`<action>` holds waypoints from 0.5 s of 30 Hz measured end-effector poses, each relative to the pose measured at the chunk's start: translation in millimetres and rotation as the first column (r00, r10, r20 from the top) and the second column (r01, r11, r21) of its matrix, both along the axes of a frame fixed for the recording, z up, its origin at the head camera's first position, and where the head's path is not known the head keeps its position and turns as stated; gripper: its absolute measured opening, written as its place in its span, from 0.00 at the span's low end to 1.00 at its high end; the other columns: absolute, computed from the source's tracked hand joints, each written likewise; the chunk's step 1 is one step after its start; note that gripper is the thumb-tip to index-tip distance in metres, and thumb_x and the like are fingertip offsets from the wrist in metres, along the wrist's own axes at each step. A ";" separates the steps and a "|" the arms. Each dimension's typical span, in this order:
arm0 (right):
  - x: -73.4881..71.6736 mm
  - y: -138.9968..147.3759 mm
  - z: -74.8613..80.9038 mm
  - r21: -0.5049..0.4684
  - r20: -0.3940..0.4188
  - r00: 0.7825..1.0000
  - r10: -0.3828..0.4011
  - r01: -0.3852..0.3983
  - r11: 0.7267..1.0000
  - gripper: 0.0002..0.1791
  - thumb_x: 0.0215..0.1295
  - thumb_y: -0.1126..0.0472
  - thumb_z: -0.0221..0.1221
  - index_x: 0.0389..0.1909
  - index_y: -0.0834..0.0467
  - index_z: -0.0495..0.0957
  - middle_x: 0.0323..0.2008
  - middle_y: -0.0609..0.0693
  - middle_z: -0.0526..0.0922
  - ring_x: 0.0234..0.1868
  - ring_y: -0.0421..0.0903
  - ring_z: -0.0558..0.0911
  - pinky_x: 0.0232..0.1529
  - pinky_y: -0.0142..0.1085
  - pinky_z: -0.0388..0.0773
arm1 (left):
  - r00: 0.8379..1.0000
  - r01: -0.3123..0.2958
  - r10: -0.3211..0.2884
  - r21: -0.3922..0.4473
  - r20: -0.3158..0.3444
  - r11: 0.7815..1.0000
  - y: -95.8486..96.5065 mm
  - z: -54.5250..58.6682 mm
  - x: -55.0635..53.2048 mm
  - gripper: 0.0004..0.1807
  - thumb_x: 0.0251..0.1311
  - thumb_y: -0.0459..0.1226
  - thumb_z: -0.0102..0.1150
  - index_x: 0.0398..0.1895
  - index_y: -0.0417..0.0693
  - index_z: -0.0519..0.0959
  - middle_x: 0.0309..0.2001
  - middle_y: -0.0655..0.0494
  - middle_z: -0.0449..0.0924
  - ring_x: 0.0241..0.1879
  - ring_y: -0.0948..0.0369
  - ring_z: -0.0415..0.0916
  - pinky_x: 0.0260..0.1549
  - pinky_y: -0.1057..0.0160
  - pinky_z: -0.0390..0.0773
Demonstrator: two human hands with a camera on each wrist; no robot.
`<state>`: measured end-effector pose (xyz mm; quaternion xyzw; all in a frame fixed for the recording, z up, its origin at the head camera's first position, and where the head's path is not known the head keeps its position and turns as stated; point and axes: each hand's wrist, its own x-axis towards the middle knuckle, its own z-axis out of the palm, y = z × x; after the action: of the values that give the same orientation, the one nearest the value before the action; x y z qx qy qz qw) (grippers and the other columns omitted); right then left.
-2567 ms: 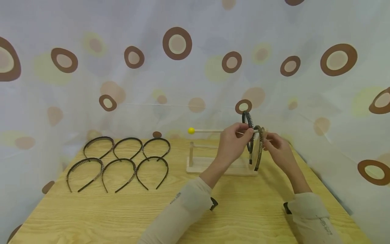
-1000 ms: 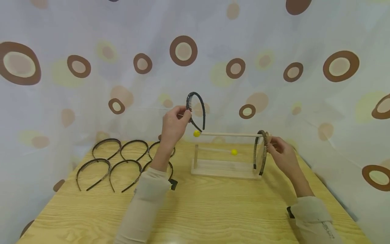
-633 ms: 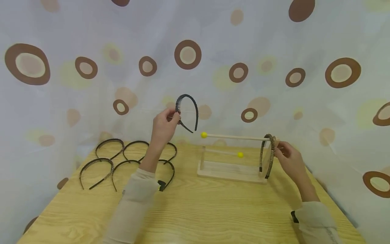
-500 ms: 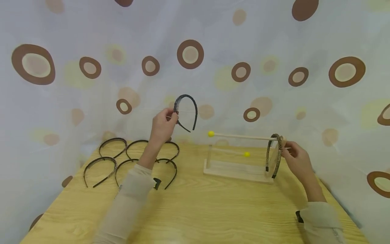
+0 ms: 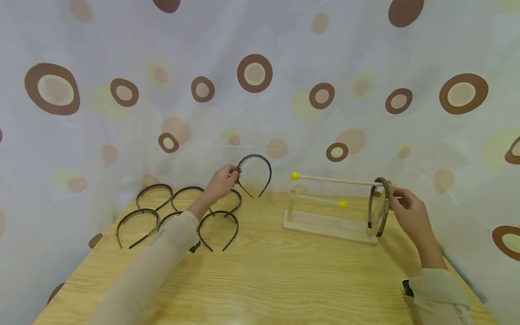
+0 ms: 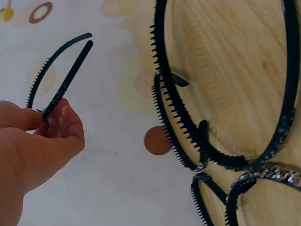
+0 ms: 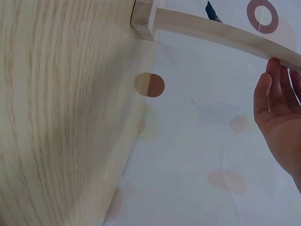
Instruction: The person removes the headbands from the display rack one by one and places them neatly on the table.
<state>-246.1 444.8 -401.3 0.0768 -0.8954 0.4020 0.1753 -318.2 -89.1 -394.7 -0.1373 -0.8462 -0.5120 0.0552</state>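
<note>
My left hand [image 5: 221,183] pinches one side of a black toothed headband [image 5: 266,163], raised above the table beyond the headbands lying there. In the left wrist view this headband [image 6: 75,68] stands out from between thumb and fingers, its ends pointing away. My right hand [image 5: 412,216] holds the upper part of the tall post on the wooden rack [image 5: 325,225]. The right wrist view has its fingertips right at the post [image 7: 225,35]. Two glittery headbands [image 5: 383,216] hang on the rack's upper rod [image 5: 337,180], close to that post.
Several dark headbands lie in two rows at the left, including a front one [image 5: 235,221]; my left sleeve [image 5: 162,253] partly covers them. Yellow balls cap the upper rod [image 5: 294,176] and lower rod [image 5: 342,204]. A spotted cloth [image 5: 284,45] surrounds the wooden table [image 5: 264,280].
My left hand has drawn the black headband leftward off the upper rod and lowered it over the table's far left side. The right hand stays at the post; the view has shifted.
</note>
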 end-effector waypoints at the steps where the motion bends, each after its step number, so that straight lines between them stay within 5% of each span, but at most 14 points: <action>1: 0.5 1.2 -0.3 0.002 0.002 1.000 0.000 0.000 1.000 0.29 0.81 0.47 0.45 0.69 0.64 0.69 0.46 0.53 0.81 0.42 0.35 0.78 0.40 0.34 0.72 | 1.000 0.009 -0.009 -0.014 0.007 1.000 1.9 -5.0 -3.4 0.19 0.83 0.39 0.39 0.63 0.37 0.72 0.54 0.44 0.76 0.49 0.52 0.78 0.46 0.53 0.78; 9: 0.5 7.8 -1.9 -0.004 0.017 1.000 0.024 -0.024 1.000 0.30 0.82 0.46 0.45 0.72 0.64 0.67 0.57 0.63 0.76 0.45 0.45 0.80 0.42 0.34 0.74 | 0.997 0.061 -0.054 -0.108 0.063 0.992 11.3 -29.5 -20.1 0.18 0.83 0.37 0.39 0.63 0.35 0.72 0.59 0.37 0.73 0.51 0.48 0.76 0.47 0.52 0.75; 15: -2.4 7.4 -0.9 -0.028 0.033 0.999 0.031 -0.030 0.999 0.30 0.81 0.46 0.46 0.71 0.63 0.68 0.57 0.62 0.76 0.45 0.43 0.80 0.44 0.34 0.74 | 0.973 0.090 -0.076 -0.053 0.218 0.995 11.4 -39.9 -23.1 0.19 0.82 0.33 0.37 0.64 0.29 0.70 0.62 0.32 0.71 0.50 0.47 0.76 0.48 0.49 0.77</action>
<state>-248.4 452.3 -402.2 0.0811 -0.8914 0.4180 0.1551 -341.3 -77.7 -434.6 -0.1179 -0.8562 -0.4990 -0.0628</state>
